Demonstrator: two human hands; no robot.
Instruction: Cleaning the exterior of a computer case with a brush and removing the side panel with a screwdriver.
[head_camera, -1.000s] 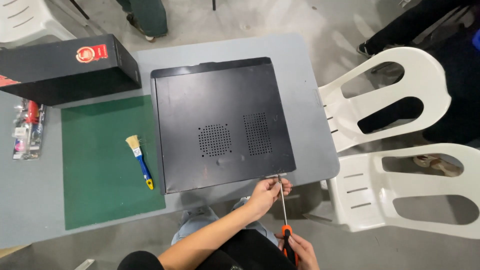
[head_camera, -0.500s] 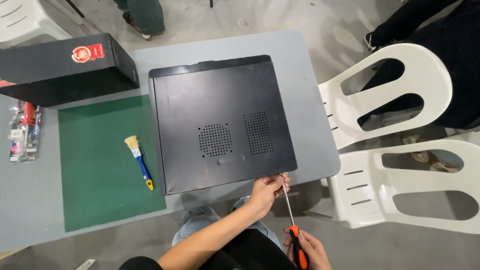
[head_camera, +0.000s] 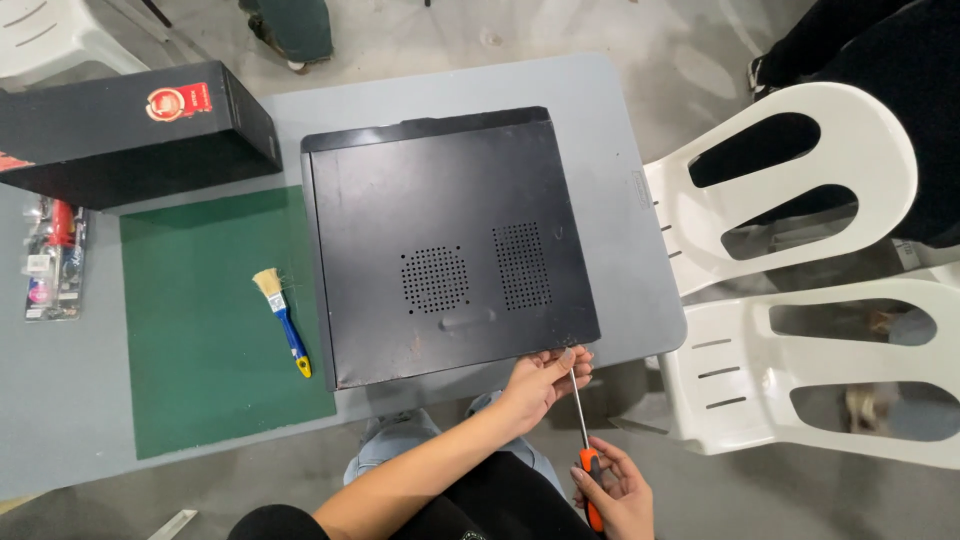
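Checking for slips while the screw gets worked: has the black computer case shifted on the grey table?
No. The computer case keeps its place against the green mat and table edge.

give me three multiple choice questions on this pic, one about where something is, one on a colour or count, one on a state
1. Where does the small brush lie?
A. on the green mat
B. on top of the computer case
C. on a white chair

2. What colour is the screwdriver handle?
A. blue
B. orange
C. green

3. How is the computer case lying?
A. open, with its inside showing
B. flat, with its vented side panel on and facing up
C. standing upright on the floor

Answers:
1. A: the brush rests on the green mat, left of the case.
2. B: the right hand grips an orange handle, while the left hand steadies the shaft near the tip at the case's near corner.
3. B: the closed black panel with two perforated vent patches faces up on the grey table.
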